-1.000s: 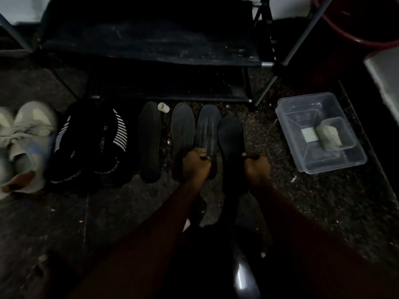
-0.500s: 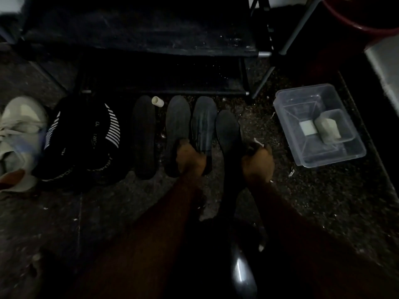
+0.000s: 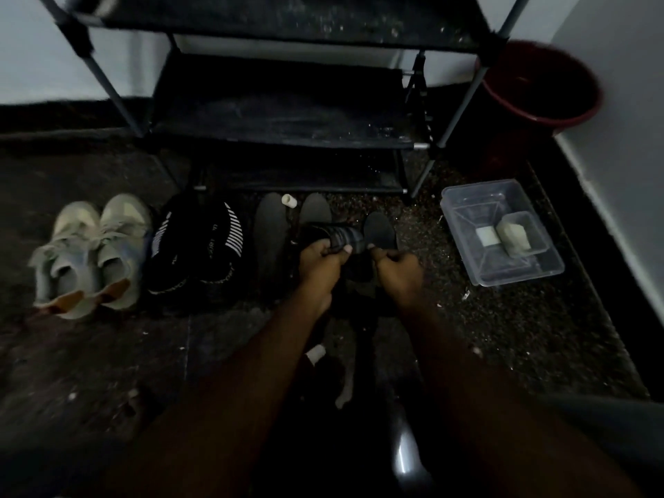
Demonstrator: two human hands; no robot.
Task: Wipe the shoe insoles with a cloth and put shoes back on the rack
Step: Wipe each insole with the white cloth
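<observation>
Several dark insoles lie on the floor in front of the black shoe rack (image 3: 280, 120). My left hand (image 3: 319, 264) grips the striped insole (image 3: 341, 237), lifted and turned sideways over the others. My right hand (image 3: 399, 267) pinches something dark by the rightmost insole (image 3: 379, 228); what it holds is too dark to tell. Two more insoles, one (image 3: 271, 228) at the left and one (image 3: 315, 208) in the middle, lie flat. A black pair of shoes (image 3: 196, 246) and a pale pair of sneakers (image 3: 93, 253) stand to the left.
A clear plastic tub (image 3: 503, 231) with a small container inside sits on the floor at the right. A red bucket (image 3: 539, 84) stands by the wall behind it. A small white cylinder (image 3: 289, 201) lies between the insoles. The floor is dark and speckled.
My left hand has lifted the striped insole off the floor and turned it crosswise. The camera has tilted up, showing more of the rack.
</observation>
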